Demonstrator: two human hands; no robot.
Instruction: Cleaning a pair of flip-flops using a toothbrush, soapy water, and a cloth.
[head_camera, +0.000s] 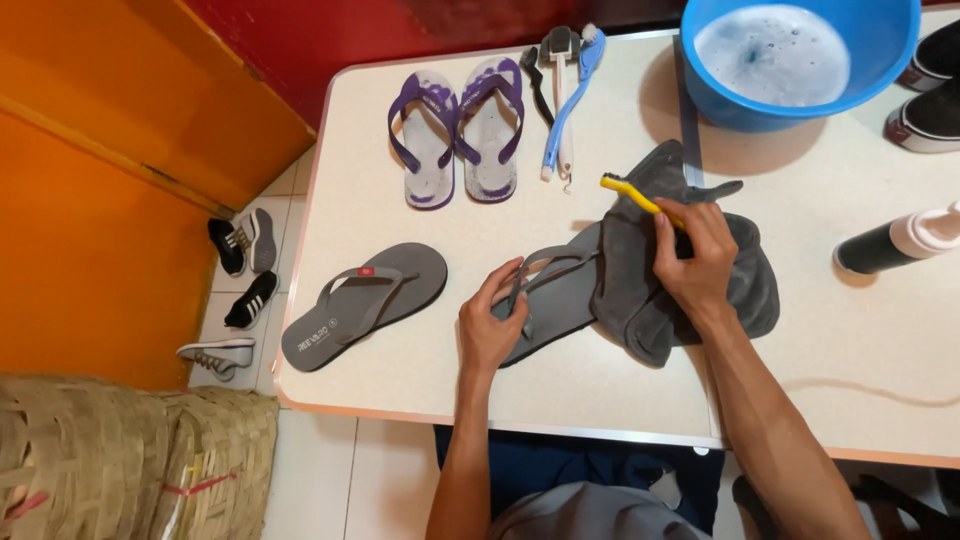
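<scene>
My left hand (492, 322) grips the strap and near end of a grey flip-flop (556, 297) lying on the white table (620, 385). The flip-flop's far end is tucked under a grey cloth (660, 275). My right hand (695, 258) rests on the cloth and holds a yellow toothbrush (628, 194), bristle end pointing up and left. The matching grey flip-flop (362, 303) lies sole down to the left, apart from both hands.
A pair of purple-strapped flip-flops (462, 130) and several brushes (562, 85) lie at the back. A blue basin of soapy water (790, 55), dark shoes (925, 95) and a lying black bottle (900, 240) are at right. Sneakers (238, 290) and woven baskets (130, 450) are on the floor left.
</scene>
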